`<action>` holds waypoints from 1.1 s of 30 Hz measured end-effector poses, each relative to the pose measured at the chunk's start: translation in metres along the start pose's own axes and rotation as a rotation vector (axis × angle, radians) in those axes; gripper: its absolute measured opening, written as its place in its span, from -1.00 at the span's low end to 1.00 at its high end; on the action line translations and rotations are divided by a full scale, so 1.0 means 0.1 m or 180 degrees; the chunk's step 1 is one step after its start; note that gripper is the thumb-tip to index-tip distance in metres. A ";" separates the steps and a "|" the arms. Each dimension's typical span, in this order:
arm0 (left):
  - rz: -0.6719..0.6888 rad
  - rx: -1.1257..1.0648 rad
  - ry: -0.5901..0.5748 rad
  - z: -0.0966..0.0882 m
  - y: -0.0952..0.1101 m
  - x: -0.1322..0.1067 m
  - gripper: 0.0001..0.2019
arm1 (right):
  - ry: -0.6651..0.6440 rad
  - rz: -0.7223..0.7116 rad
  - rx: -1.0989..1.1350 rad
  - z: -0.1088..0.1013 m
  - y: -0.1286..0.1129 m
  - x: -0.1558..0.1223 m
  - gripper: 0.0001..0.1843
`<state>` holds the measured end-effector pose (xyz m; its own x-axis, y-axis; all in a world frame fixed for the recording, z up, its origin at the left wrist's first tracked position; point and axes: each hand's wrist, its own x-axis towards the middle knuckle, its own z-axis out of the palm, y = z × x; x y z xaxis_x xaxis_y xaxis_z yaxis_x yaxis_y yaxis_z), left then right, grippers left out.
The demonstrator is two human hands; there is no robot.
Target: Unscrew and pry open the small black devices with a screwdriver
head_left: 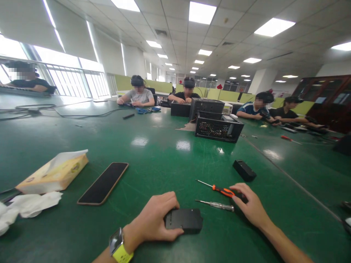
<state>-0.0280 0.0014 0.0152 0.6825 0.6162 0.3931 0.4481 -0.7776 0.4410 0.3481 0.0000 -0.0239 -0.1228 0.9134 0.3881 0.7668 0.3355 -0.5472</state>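
Note:
My left hand [152, 219] is closed around the left end of a flat black plastic box [188, 220] lying on the green table. Its thumb is on the near side and its fingers are on the far side. On the right, my right hand [253, 208] has its thumb and fingers around the handle end of an orange and black screwdriver [223, 190], whose shaft points left. Just below that lies a screwdriver with a clear handle [218, 206]. Beyond my right hand rests a second black box [245, 170].
A phone [104, 183] and a yellow tissue pack [56, 173] lie to the left, with crumpled tissues [33, 204]. Farther off stand black computer cases [219, 128]. A red screwdriver [287, 138] lies at right. Several people sit around the table; cables [52, 109] run across its far left.

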 end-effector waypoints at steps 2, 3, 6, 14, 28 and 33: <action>0.0015 0.0030 0.0007 0.00 0.00 0.00 -0.68 | -0.0015 -0.0248 -0.0159 0.00 -0.05 -0.05 -0.74; 0.0021 0.0038 0.0011 0.00 0.00 0.00 -0.68 | -0.0131 -0.0355 -0.0259 0.01 -0.09 -0.07 -0.74; 0.0020 0.0022 0.0031 -0.01 0.00 0.00 -0.68 | -0.0506 -0.0472 -0.0427 0.04 -0.25 -0.08 -0.77; -0.0031 0.0104 -0.0059 -0.01 -0.02 -0.01 -0.62 | -0.0924 0.0556 0.1559 -0.07 -0.32 -0.09 -0.66; -0.0087 0.0283 -0.0162 -0.03 0.02 -0.01 -0.64 | -0.1278 0.0814 0.1625 -0.09 -0.32 -0.12 -0.65; -0.0059 0.0247 -0.0160 -0.02 0.01 -0.01 -0.66 | -0.1336 0.0854 0.1628 -0.09 -0.34 -0.10 -0.63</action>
<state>-0.0292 0.0005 0.0168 0.7010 0.6249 0.3435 0.5029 -0.7748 0.3832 0.3288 -0.0227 -0.0021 -0.2824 0.9567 -0.0707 0.4256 0.0589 -0.9030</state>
